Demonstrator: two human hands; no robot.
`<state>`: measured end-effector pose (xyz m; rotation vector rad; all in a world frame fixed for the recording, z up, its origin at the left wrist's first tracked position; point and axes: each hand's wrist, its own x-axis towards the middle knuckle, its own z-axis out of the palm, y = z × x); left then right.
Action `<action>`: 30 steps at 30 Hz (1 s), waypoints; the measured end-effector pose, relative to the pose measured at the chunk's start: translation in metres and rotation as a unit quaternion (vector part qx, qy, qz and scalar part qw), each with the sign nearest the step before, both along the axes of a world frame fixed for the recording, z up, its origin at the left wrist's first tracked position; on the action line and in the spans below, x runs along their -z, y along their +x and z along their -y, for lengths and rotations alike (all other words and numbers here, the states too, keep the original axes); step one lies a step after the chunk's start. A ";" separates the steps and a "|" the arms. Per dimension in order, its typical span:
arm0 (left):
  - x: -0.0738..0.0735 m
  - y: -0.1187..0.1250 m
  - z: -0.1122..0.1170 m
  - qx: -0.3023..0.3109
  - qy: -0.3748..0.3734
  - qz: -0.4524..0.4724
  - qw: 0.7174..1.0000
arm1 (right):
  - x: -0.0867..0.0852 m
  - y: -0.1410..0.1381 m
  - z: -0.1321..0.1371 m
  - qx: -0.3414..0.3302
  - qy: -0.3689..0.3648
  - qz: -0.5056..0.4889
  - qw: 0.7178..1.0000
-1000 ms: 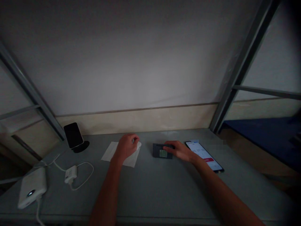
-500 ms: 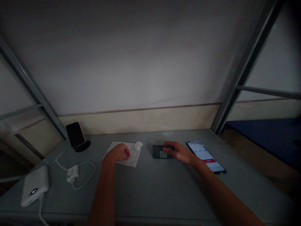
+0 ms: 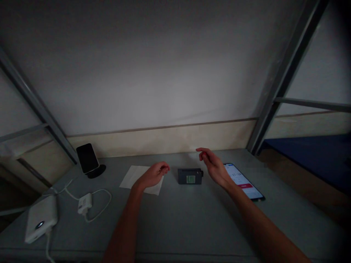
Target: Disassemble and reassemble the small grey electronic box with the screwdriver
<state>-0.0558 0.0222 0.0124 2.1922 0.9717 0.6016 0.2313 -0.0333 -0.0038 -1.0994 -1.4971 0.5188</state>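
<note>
Head view. The dark box (image 3: 183,179) stands on the counter (image 3: 192,223) between the two hands, labelled side facing near and a small knob at its right end. The right hand (image 3: 215,168) is raised just right of the box, apart from it; the index finger points left, the other fingers are curled, and I see nothing held. The left hand (image 3: 153,175) is over the right part of the paper (image 3: 133,177), fingers curled to a narrow gap; from here I cannot tell whether they enclose anything.

The step in hand reads as an interval between contacts with the box. Any renewed grip at its right end would call for lowering the right hand and spreading the thumb and index finger.

Counter, right: a lit phone (image 3: 236,177) lies flat beside the right wrist. Counter, far left: a black-screened device (image 3: 87,159) leans on a round stand (image 3: 99,170). Counter, near left: a white power bank (image 3: 41,219), with an adapter (image 3: 85,203) and looped cable (image 3: 110,197) to its right.

Room: dim light; a plain wall (image 3: 164,73) above a pale skirting (image 3: 153,141); grey metal posts at left (image 3: 34,94) and right (image 3: 286,75); a blue surface (image 3: 309,149) beyond the right post.
</note>
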 end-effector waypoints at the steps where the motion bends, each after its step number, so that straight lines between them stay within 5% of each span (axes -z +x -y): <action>1: 0.004 0.010 0.000 -0.003 0.013 0.032 0.999 | -0.004 -0.001 0.002 0.007 0.023 -0.028 0.999; 6: 0.035 0.058 0.007 -0.143 0.125 0.198 0.962 | -0.020 -0.012 0.012 -0.062 0.063 -0.139 0.986; 10: 0.051 0.080 0.024 -0.175 0.178 0.229 0.941 | -0.023 -0.019 0.015 -0.007 0.117 -0.068 0.991; 13: 0.052 0.085 0.035 -0.171 0.222 0.244 0.928 | -0.025 -0.025 0.010 0.045 0.152 -0.010 0.987; 19: 0.045 0.083 0.037 -0.206 0.255 0.255 0.910 | -0.023 -0.042 -0.007 0.008 0.113 -0.060 0.992; 30: 0.052 0.087 0.038 -0.208 0.177 0.277 0.921 | 0.002 -0.049 0.002 0.047 0.078 -0.176 0.980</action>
